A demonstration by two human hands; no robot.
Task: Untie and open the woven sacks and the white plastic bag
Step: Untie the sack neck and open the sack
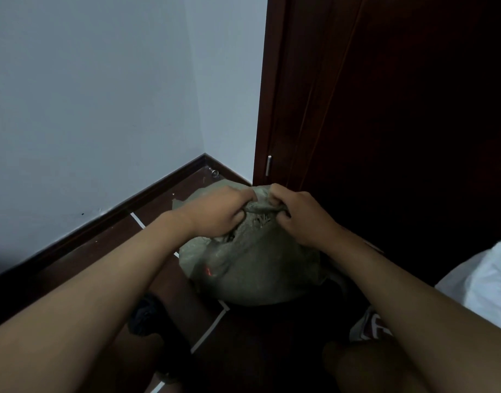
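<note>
Gripping the bunched neck of one grey-green woven sack [252,265], the person has both hands at its top: the left hand [218,212] has its fingers curled into the gathered fabric on the left side of the knot, and the right hand [298,218] pinches and clutches the fabric on the right side, the two hands close together with only the twisted neck between them. Frayed threads show at the gathered mouth just below the knuckles. The sack stands bulging and rounded on the dark brown floor [102,248] in the corner of the room, near the door frame; its mouth is drawn tight, so what it holds cannot be seen. A small red mark shows on its lower left side.

Counted in view: one woven sack, two hands, and one white plastic bag [487,282], which sits at the right edge, well apart from the sack and partly cut off by the frame; whether it is tied or what is in it cannot be told. Beneath the right forearm one shoe [369,326], white with red, shows in part.

Two pale walls [87,109] meet behind the sack, edged by a dark skirting board [102,218]. A dark wooden door [399,109] fills the right side, with one metal hinge [268,165] on its frame and one small metal door stop [215,173] at the base of the corner. Thin white lines cross the floor.
</note>
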